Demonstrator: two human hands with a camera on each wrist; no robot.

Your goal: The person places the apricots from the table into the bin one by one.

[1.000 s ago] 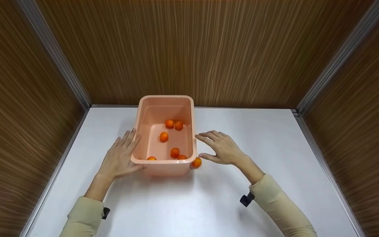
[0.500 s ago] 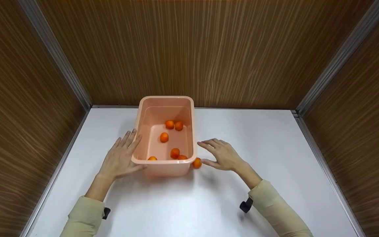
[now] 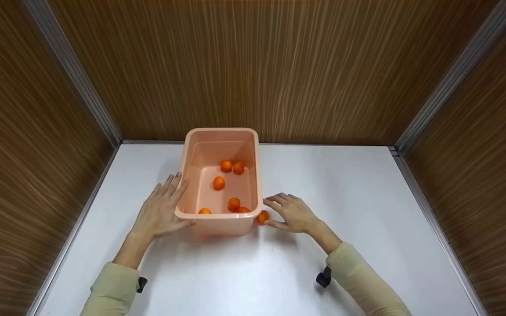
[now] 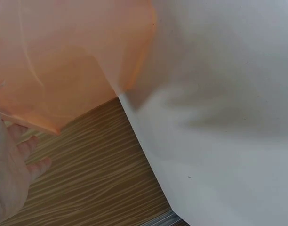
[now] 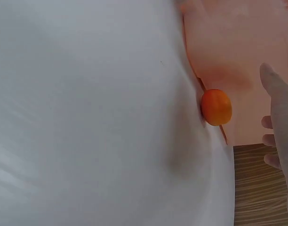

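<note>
A peach-coloured plastic tub [image 3: 220,184] with rounded corners sits on the white table top [image 3: 358,210]. Its far short end is close to the brown wooden back wall [image 3: 279,66]. Its near short end faces the person.

The left hand [image 3: 158,212] lies flat and open against the left long side of the tub, with straight fingers along the wall and the thumb at the near left corner. In the left wrist view the fingers [image 4: 21,150] lie beside the tub's wall.

The right hand [image 3: 291,211] is low over the table, just right of the tub's near right corner. Its fingers are loose and a little bent, and they hold nothing. The thumb tip is right next to one small round orange fruit [image 3: 262,217] that lies on the table outside the tub. The right wrist view shows that fruit [image 5: 216,107] tucked against the tub's outer wall, with the fingers [image 5: 278,108] near it but not wrapped round it.

Six more small orange fruits [image 3: 218,183] lie inside the tub, two by the far end, one in the middle and three by the near rim.

There is wide bare table to the right of the right hand and in front of the tub. The left side is tighter, with the grey metal table edge [image 3: 81,210] and the wooden side wall [image 3: 24,153] not far from the left hand.
</note>
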